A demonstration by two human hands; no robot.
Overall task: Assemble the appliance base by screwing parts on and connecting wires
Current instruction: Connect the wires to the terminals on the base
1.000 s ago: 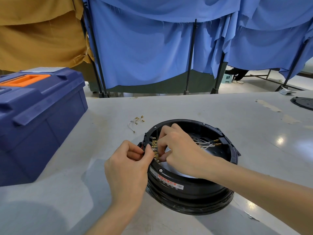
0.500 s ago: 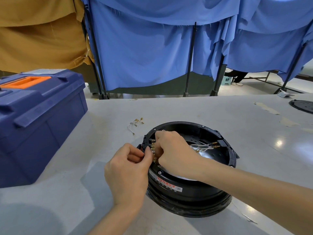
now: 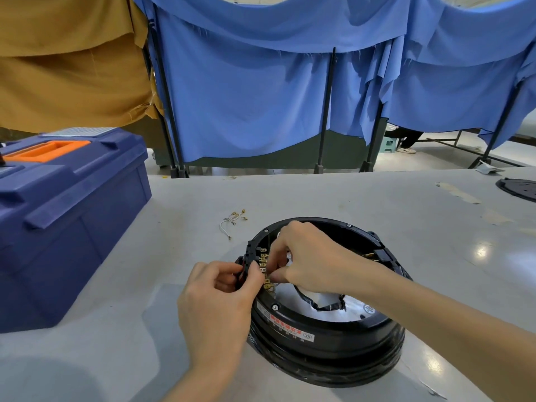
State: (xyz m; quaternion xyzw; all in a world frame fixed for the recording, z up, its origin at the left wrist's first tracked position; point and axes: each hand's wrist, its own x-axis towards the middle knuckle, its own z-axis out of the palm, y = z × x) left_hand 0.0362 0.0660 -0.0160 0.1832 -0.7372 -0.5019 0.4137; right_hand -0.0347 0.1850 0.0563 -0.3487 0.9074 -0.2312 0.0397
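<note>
Near edge: both forearms come in from below, over a pale counter.

Left hand: fingers curled, thumb and fingertips gripping the black terminal block on the left rim of the appliance base. The hand is outside the rim, against the base's left wall.

Appliance base: round, black, sitting flat on the counter just right of centre, open side up. There is a red-and-white label on the near wall. Inside it, a dark wrapped cable lies over a pale floor.

Right hand: reaches across the base from the right, over its open top. The fingers are curled down, with the tips at the row of brass terminals on the inner face of the block, right beside the left thumb. Whether the fingertips pinch a wire end cannot be told, as the hand covers that spot.

Beyond the base, to its left: loose wires with brass ends lie on the counter, apart from the rim.

Far left: a blue toolbox with an orange handle, lid closed.

Far right edge: a black disc lies flat on the counter, partly out of frame.

Behind the counter: blue cloth hangs on black stands, with tan cloth to the left.
</note>
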